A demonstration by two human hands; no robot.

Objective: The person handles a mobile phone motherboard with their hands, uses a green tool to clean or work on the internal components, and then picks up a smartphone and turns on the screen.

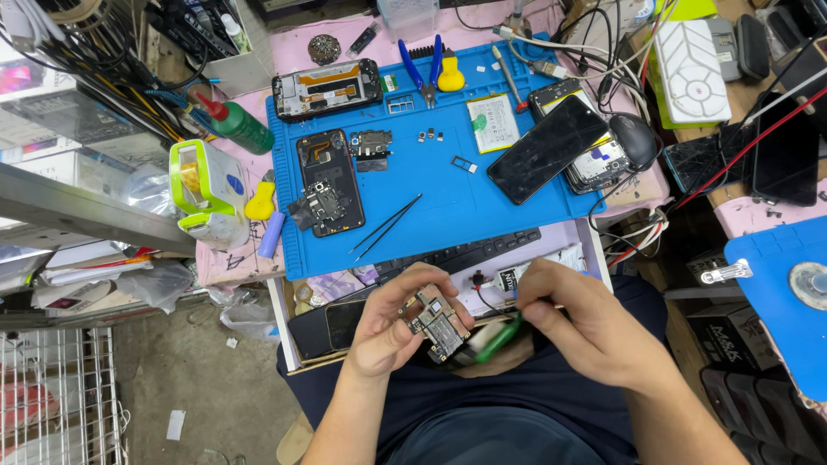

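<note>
My left hand (392,325) holds a small phone circuit board (438,320) over my lap, fingers pinching its edges. My right hand (579,320) grips a green-handled tool (498,337) whose tip points at the board's right side. Both hands hover just in front of an open drawer (345,320) below the blue work mat (431,185). On the mat lie an opened phone body (329,181), black tweezers (386,226), a phone frame (327,88), a battery (492,121) and a dark phone screen (548,148).
A green bottle (234,122) and a green-and-white box (205,191) stand left of the mat. Blue-handled pliers (424,67) and a yellow tool (450,76) lie at its back. A black mouse (636,138) and tangled cables sit right. A second blue mat (780,293) is far right.
</note>
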